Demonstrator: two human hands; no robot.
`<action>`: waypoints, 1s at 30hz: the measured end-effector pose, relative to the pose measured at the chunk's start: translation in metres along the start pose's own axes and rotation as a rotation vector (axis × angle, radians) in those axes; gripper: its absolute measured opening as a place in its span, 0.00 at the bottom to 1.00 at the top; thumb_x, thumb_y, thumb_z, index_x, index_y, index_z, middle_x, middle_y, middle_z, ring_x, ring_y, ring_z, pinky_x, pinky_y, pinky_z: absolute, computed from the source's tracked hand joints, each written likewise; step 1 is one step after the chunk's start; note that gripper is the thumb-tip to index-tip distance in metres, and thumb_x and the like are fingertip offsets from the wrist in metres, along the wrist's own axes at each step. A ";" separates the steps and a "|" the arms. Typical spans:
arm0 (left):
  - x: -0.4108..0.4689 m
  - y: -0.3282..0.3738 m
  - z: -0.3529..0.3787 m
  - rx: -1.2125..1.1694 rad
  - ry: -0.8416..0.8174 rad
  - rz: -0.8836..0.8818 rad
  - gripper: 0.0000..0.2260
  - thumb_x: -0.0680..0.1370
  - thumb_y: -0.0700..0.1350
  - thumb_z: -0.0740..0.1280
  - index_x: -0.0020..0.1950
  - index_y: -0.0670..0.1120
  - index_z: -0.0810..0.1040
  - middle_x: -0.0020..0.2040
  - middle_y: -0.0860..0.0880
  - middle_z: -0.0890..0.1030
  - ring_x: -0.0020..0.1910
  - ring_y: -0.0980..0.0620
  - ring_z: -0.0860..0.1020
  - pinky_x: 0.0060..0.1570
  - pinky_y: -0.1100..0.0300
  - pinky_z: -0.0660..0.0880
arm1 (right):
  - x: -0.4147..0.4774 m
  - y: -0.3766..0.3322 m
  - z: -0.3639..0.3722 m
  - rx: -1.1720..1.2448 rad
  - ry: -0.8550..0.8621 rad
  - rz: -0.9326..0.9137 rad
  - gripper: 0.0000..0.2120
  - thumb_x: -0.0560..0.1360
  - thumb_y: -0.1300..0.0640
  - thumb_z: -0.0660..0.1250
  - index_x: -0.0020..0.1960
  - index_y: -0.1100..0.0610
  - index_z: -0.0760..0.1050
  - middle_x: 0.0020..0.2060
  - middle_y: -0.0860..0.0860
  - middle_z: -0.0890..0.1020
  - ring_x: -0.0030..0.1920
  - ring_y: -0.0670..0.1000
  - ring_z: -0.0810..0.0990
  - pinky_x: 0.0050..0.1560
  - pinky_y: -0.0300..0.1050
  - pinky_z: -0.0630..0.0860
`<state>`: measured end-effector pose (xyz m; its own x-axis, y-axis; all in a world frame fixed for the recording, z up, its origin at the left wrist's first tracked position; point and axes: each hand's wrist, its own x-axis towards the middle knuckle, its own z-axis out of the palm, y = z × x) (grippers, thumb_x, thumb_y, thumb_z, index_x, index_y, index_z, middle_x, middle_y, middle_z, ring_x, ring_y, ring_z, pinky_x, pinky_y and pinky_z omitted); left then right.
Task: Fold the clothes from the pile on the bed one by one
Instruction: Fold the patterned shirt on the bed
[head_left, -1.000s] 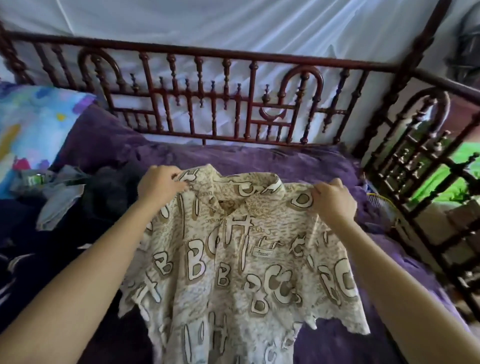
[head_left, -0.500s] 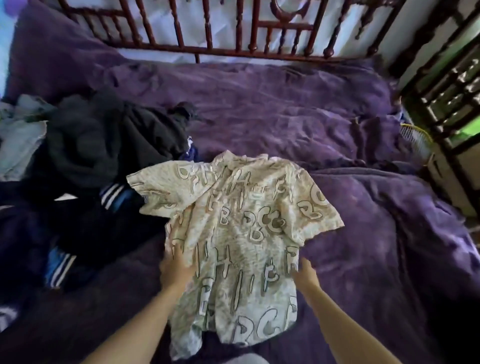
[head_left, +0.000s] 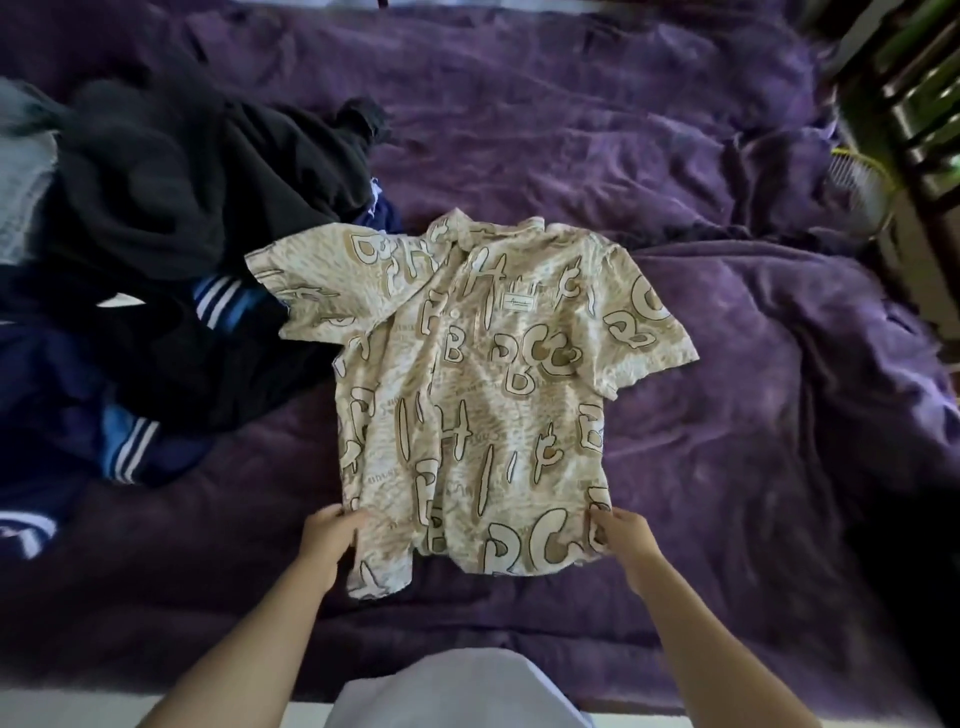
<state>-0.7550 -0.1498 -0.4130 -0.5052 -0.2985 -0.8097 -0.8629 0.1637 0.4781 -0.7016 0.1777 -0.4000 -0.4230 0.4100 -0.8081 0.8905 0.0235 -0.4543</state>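
The patterned shirt (head_left: 483, 384), cream with large beige letters, lies front side up and spread flat near the middle of the bed (head_left: 727, 415), on the purple cover. Its collar points to 12 o'clock and its hem to 6 o'clock, and both short sleeves are opened out to the sides. A small white label sits on the chest. The left hand (head_left: 330, 540) grips the hem corner at about 7 o'clock of the shirt; its fingers are curled around the cloth, and this corner hangs a little lower and is wrinkled. The right hand (head_left: 623, 540) holds the hem corner at about 5 o'clock, the fingers pinching the edge of the cloth. The pile of clothes (head_left: 171, 208) is at 9 to 10 o'clock. A black garment lies on top of it, a navy garment with white stripes (head_left: 130, 452) is under it, and a grey cloth (head_left: 21, 192) shows at the far edge. The left sleeve of the shirt lies over the edge of this pile and touches it. At 2 o'clock a dark bed frame (head_left: 924, 130) stands beside the cover. At 6 o'clock the pale clothing of the person (head_left: 457, 691) is visible.
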 end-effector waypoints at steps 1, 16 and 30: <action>-0.004 0.005 -0.004 -0.033 0.000 0.018 0.08 0.74 0.36 0.68 0.50 0.34 0.79 0.39 0.42 0.80 0.34 0.51 0.74 0.33 0.59 0.68 | -0.004 -0.003 -0.011 0.008 0.016 -0.015 0.16 0.78 0.60 0.62 0.31 0.60 0.68 0.27 0.52 0.71 0.30 0.49 0.67 0.28 0.39 0.64; -0.039 -0.030 -0.034 -0.249 -0.234 -0.019 0.07 0.77 0.33 0.62 0.46 0.41 0.78 0.38 0.42 0.82 0.36 0.46 0.80 0.36 0.56 0.77 | -0.048 0.063 -0.055 0.466 -0.172 0.114 0.07 0.75 0.62 0.63 0.51 0.60 0.77 0.37 0.53 0.83 0.38 0.49 0.79 0.41 0.42 0.73; -0.036 -0.076 -0.043 0.295 0.101 0.004 0.09 0.75 0.41 0.68 0.53 0.38 0.76 0.51 0.37 0.77 0.44 0.43 0.76 0.45 0.54 0.71 | -0.046 0.104 -0.061 -0.047 0.348 0.161 0.13 0.75 0.65 0.63 0.58 0.66 0.73 0.43 0.62 0.79 0.44 0.58 0.79 0.45 0.49 0.77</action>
<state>-0.6711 -0.1919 -0.4055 -0.5178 -0.3872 -0.7629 -0.8341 0.4266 0.3497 -0.5793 0.2164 -0.3871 -0.2022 0.6965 -0.6885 0.9511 -0.0280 -0.3076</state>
